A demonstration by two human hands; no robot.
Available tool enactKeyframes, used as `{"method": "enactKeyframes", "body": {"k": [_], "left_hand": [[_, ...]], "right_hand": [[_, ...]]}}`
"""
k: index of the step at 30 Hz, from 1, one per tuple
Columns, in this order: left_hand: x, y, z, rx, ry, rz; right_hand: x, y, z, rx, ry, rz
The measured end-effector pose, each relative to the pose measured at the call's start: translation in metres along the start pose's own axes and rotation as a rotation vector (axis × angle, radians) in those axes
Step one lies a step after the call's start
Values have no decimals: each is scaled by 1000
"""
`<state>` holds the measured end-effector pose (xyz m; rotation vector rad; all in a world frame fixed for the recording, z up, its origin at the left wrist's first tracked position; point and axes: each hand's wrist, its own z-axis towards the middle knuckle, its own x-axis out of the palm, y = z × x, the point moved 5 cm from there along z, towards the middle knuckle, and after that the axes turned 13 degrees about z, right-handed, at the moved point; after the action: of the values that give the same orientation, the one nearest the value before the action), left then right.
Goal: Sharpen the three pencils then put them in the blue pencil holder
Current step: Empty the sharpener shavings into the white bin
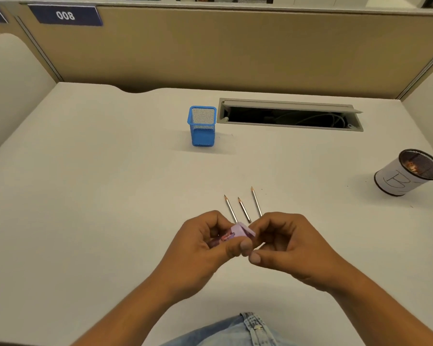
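Note:
Three pencils lie side by side on the white desk, tips pointing away from me: the left pencil [230, 208], the middle pencil [243, 209] and the right pencil [256, 202]. Their near ends are hidden behind my hands. Just in front of them, my left hand [200, 242] and my right hand [284, 242] together pinch a small lilac pencil sharpener [240, 231]; its lid looks tilted up. The blue mesh pencil holder [202, 126] stands upright and empty further back, left of centre.
A black mesh cup [406, 172] wrapped in white paper stands at the right, with shavings inside. An open cable slot [289, 115] is set into the desk behind the holder. Beige partition walls close the back and sides. My lap shows at the bottom.

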<state>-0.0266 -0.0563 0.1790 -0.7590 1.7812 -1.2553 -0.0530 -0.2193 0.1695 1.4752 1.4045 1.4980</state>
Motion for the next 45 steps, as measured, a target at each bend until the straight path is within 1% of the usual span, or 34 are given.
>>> {"method": "enactKeyframes", "body": {"k": [5,9,16,18,22,25,27,29,31,32,34,36,37,39,41,43,45], "left_hand": [[31,-15,6,20,64,-13],[55,-22,11,30,102,-8],[86,-27,18,17,141,-42],[89,-27,23,9,140,-20],[92,-27,34,13,134,18],[97,-29,43,15,146,-21],[104,-29,52,-18,150,-41],[112,-30,65,-62,183,-30],[123,-37,82,-23,242,74],[127,-40,89,11,256,162],[137,-49,106,91,266,414],[152,-58,124,174,227,668],[160,-63,132,207,193,715],[181,-75,151,271,134,704],[205,-87,175,321,90,698],[223,-97,196,347,49,688],[244,-105,219,363,50,713]], "right_hand": [[-28,12,-24,59,-39,91],[-46,17,-37,57,-25,189],[-70,23,-48,9,-40,100],[-75,24,-47,2,-62,72],[-83,24,-44,-4,-56,65],[-89,26,-39,-33,-57,21],[-92,29,-36,-74,-68,-33],[-98,32,-32,-140,-126,-151],[-112,38,-29,-215,-234,-260],[-119,41,-28,-251,-295,-293],[-140,50,-24,-306,-442,-350],[-162,56,-20,-316,-565,-441],[-171,58,-18,-318,-617,-501],[-189,64,-16,-352,-710,-597],[-215,72,-15,-411,-781,-625],[-237,81,-13,-489,-803,-621],[-263,88,-16,-560,-804,-591]]}}
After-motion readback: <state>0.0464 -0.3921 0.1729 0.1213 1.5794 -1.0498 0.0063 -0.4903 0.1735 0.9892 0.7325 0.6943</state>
